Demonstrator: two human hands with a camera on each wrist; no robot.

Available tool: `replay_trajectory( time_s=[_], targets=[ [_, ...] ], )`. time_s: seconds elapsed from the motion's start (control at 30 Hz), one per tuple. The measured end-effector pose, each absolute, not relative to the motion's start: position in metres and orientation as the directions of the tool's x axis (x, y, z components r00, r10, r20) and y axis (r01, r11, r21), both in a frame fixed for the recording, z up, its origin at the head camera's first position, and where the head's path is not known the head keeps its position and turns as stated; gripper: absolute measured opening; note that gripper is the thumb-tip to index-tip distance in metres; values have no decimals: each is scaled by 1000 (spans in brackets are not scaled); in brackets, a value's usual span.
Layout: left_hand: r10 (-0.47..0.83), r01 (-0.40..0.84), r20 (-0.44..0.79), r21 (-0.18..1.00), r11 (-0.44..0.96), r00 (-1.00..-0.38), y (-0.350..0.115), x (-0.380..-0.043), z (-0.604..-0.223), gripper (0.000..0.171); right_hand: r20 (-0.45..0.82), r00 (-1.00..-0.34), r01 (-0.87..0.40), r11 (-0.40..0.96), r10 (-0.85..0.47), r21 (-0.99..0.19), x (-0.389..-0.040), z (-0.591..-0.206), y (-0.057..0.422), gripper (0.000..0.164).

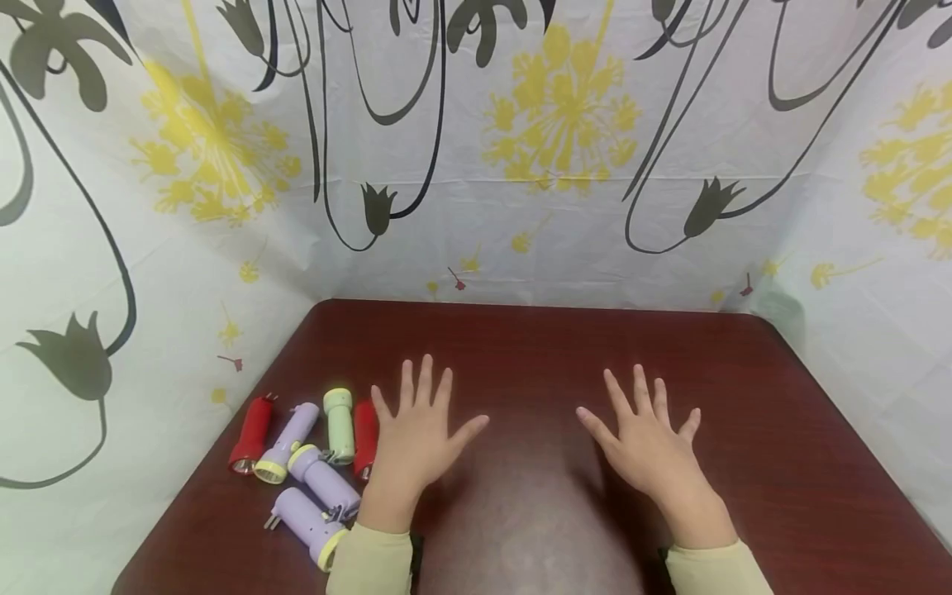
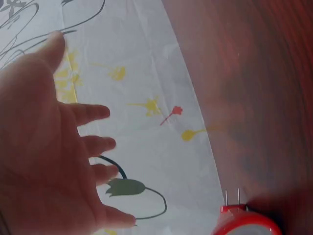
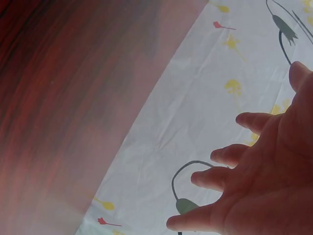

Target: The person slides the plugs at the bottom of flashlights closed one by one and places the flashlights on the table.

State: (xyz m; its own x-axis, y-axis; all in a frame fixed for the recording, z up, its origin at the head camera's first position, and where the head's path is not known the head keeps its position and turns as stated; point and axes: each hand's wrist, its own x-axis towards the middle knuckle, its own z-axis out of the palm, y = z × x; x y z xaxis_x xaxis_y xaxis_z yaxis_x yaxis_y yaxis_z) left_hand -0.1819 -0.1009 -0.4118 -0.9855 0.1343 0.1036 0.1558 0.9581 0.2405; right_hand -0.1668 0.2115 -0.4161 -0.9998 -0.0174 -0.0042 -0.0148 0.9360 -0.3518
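Both hands hover over the dark red table with fingers spread, holding nothing. My left hand (image 1: 413,446) is nearest the flashlights and partly covers a red flashlight (image 1: 365,438). Beside that one stands out a pale green flashlight (image 1: 340,426) with a yellow head. Farther left lie another red flashlight (image 1: 253,434) and a purple flashlight (image 1: 292,438). Two more purple flashlights, one in the middle (image 1: 325,481) and one nearer me (image 1: 307,521), lie by my left sleeve. Metal plug prongs show on some. My right hand (image 1: 654,454) is over the table's right half, apart from any object.
The table (image 1: 535,355) has rounded far corners. A white cloth (image 1: 476,215) with yellow and grey flower prints hangs behind it and along both sides. In the left wrist view, two prongs rise from a red flashlight end (image 2: 247,223).
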Motion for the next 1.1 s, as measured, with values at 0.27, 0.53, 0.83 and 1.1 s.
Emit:
replay_trajectory(
  time_s=[0.27,0.53,0.83,1.1],
  targets=[
    [62,83,94,238,968,-994,-116,-182,-413,93,-16,-999,-24,937,-31,-349,-166,-417,209,95],
    [89,107,85,238,965,-992,-108,-180,-412,95,-3,-1000,-25,937,-28,-349,-165,-416,209,92],
    [84,105,96,238,966,-992,-104,-176,-411,93,-6,-1000,-20,940,-23,-341,-164,-416,209,88],
    [105,128,109,230,965,-988,-102,-175,-413,94,-10,-1000,-21,938,-27,-345,-163,-417,208,90]
  ],
)
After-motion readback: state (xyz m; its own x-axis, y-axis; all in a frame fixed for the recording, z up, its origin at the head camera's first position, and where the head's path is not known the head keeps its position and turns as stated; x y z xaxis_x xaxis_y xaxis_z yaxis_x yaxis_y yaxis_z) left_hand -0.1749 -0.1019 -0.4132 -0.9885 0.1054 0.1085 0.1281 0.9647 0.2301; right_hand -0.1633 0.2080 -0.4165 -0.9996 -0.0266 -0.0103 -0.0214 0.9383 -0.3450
